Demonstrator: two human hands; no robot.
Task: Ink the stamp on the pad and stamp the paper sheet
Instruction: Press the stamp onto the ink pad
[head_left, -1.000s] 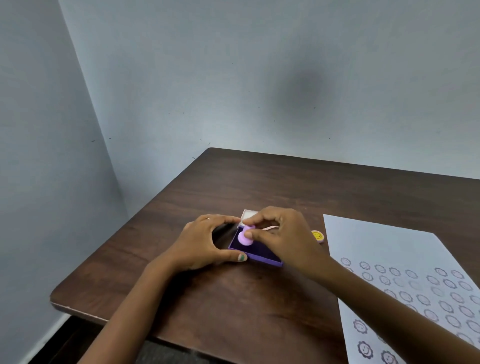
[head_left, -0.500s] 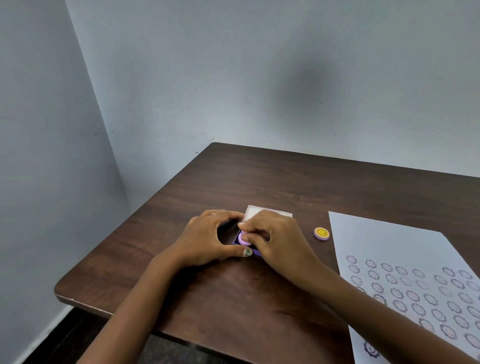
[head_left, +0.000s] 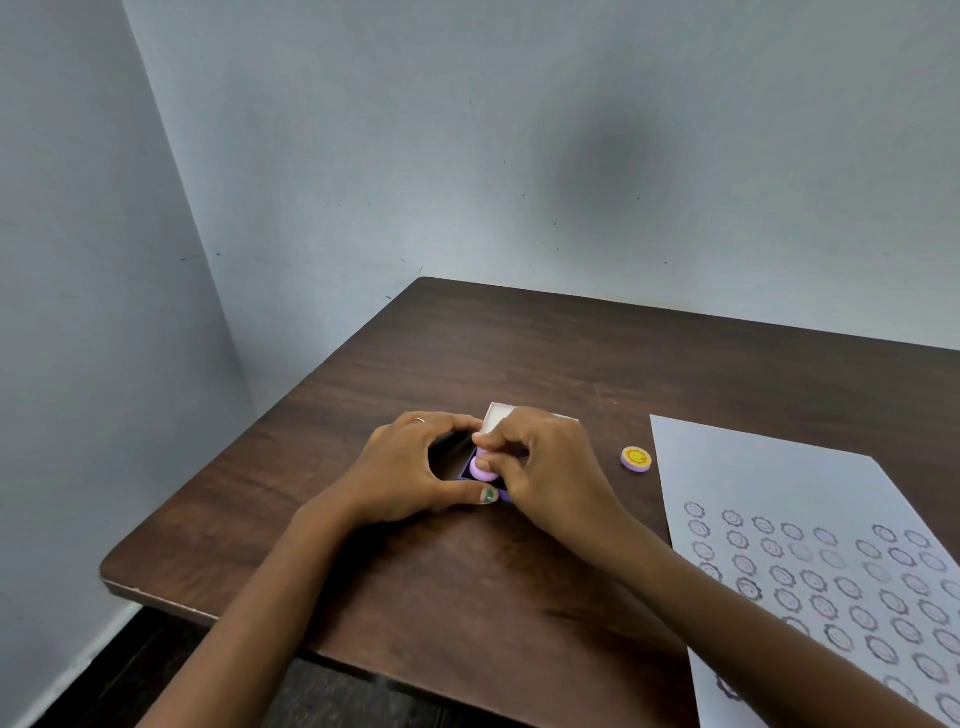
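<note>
While left hand (head_left: 410, 467) steadies ink pad (head_left: 503, 492), right hand (head_left: 545, 470) presses stamp (head_left: 482, 469) inside.

We see a dark wood table (head_left: 519, 353), a smooth plastic stamp (head_left: 482, 469) and matt white paper (head_left: 769, 483).

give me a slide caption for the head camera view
Right hand presses a round lilac stamp onto the purple ink pad, left hand steadying it, beside the stamped white paper sheet.
</note>
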